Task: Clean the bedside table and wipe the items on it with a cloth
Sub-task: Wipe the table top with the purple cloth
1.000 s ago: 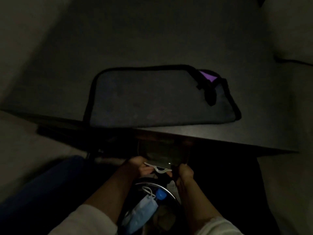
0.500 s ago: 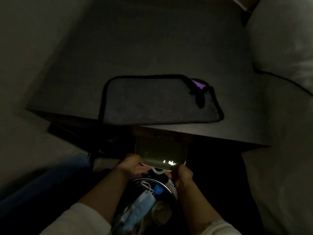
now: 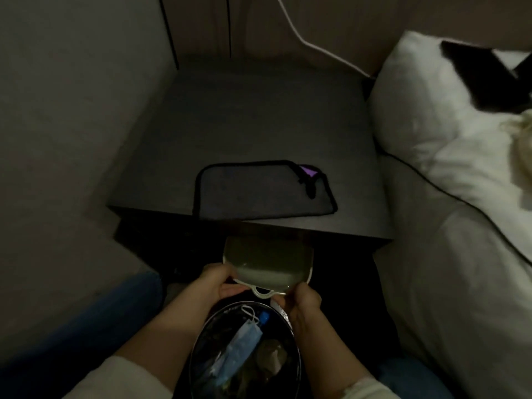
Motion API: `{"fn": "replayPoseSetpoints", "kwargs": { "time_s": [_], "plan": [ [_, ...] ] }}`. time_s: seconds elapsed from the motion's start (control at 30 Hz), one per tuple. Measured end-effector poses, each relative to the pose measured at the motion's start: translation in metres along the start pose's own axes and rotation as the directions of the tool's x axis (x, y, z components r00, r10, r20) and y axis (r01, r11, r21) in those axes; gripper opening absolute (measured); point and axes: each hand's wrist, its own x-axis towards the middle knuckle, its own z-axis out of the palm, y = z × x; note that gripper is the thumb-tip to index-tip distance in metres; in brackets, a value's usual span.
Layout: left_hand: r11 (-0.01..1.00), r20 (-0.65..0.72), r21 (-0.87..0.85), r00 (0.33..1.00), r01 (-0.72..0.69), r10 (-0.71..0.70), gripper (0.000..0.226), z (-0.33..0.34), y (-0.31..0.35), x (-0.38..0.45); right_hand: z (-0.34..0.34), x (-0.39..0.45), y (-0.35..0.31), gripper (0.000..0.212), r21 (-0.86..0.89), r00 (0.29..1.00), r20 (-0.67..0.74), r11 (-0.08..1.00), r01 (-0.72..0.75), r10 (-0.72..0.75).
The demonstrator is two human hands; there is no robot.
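Gripping a pale green tray [image 3: 267,262] by its near rim, the left hand [image 3: 214,285] and right hand [image 3: 303,302] are pinching it from either side, tilted over a round bin [image 3: 296,349] holding a blue face mask [image 3: 241,349]. Lying flat on the dark bedside table [image 3: 259,116], near its front edge, is a grey cloth [image 3: 259,194] with black trim; a white pillow [image 3: 426,110] is sitting to the right.

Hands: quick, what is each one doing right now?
Left hand: closed on the near left edge of the dish.
Right hand: closed on the dish's near right edge.
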Motion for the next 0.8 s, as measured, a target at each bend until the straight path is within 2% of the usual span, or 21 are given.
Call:
{"fn": "replayPoseSetpoints", "kwargs": {
  "time_s": [0.1, 0.3, 0.5, 0.67, 0.8],
  "plan": [
    [1.0, 0.002, 0.008, 1.0, -0.018, 0.018, 0.02, -0.003, -0.003, -0.022, -0.006, -0.015, 0.005, 0.028, 0.029, 1.0, -0.011, 1.0, 0.0, 0.0],
    [0.999, -0.041, -0.012, 0.998, -0.042, 0.042, 0.033, -0.018, -0.019, -0.063, -0.024, -0.043, 0.023, 0.033, 0.006, 0.999, -0.038, 1.0, 0.002, -0.001],
    [1.0, -0.139, 0.009, 0.99, -0.02, 0.021, 0.036, -0.03, -0.043, -0.116, -0.049, -0.078, 0.042, 0.045, 0.025, 0.998, -0.065, 1.0, -0.016, 0.017],
    [0.999, -0.196, 0.046, 0.981, 0.016, -0.007, 0.044, -0.043, -0.07, -0.141, -0.07, -0.1, 0.064, 0.047, 0.01, 0.996, -0.078, 0.999, -0.043, 0.044],
    [0.998, -0.226, 0.026, 0.973, 0.06, -0.053, 0.045, -0.053, -0.094, -0.157, -0.088, -0.115, 0.081, 0.037, -0.016, 0.992, -0.073, 0.995, -0.1, 0.099]
  ]
}}
